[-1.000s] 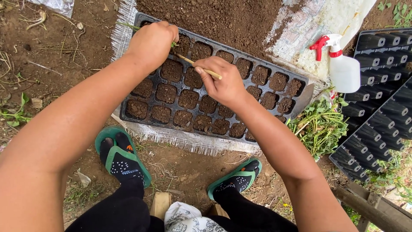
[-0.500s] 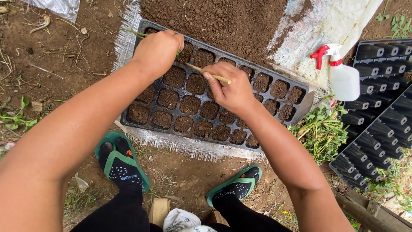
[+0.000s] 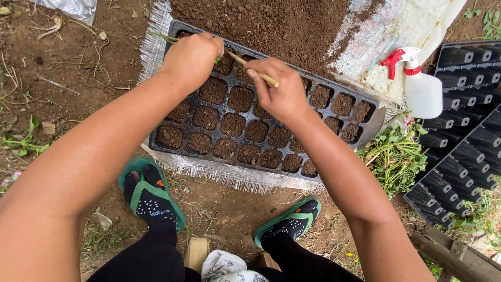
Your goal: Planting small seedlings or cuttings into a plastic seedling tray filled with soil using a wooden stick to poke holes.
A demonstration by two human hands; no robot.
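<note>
Our right hand [image 3: 284,94] pinches a thin stick [image 3: 250,67]; our left hand [image 3: 190,57] seems closed on a seedling [image 3: 163,36] over the seed tray [image 3: 172,149]. Squeezing hard could snap its stem.

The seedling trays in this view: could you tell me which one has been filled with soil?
The black tray on the white woven cloth, beneath both hands, has soil in its cells; the trays stacked at right, beside the spray bottle, have hollow cells.
</note>
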